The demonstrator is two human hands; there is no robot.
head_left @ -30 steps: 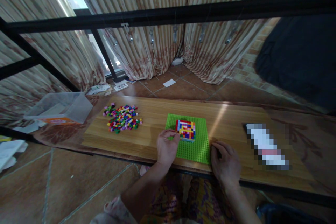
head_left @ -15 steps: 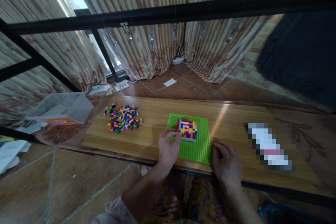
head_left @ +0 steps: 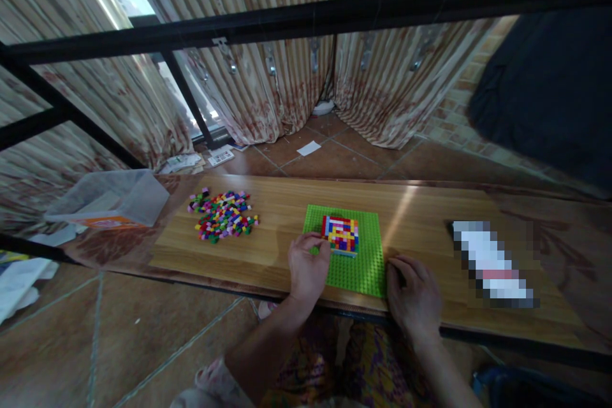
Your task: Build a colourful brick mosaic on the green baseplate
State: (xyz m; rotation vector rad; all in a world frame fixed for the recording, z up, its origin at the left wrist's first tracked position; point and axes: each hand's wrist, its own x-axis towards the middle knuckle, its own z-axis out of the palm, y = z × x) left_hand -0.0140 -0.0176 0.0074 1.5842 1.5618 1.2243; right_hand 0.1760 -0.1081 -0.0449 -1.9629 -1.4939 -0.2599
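A green studded baseplate (head_left: 356, 277) lies on the wooden board, turned slightly. On its upper middle sits a low, roughly square block of multicoloured toy bricks (head_left: 342, 236), with red, yellow, white and blue showing. My left hand (head_left: 308, 268) reaches over the plate's left side, thumb and fingers pinched together at the block's lower left corner. Whatever is between those fingertips is hidden. Beside the plate's right edge rests my right hand (head_left: 415, 293), its fingers curled in and their tips against or very near the edge. I cannot see inside the curl.
A heap of loose toy bricks (head_left: 224, 215) is spread on the left of the wooden board (head_left: 272, 204). Beyond it stands a clear plastic bin (head_left: 138, 197). A blurred-out pale object (head_left: 492, 264) lies at the right. A black metal bar (head_left: 296, 16) crosses in front of the curtains.
The view has shifted very slightly. Both hands keep nearly the same places, and the brick block looks unchanged.
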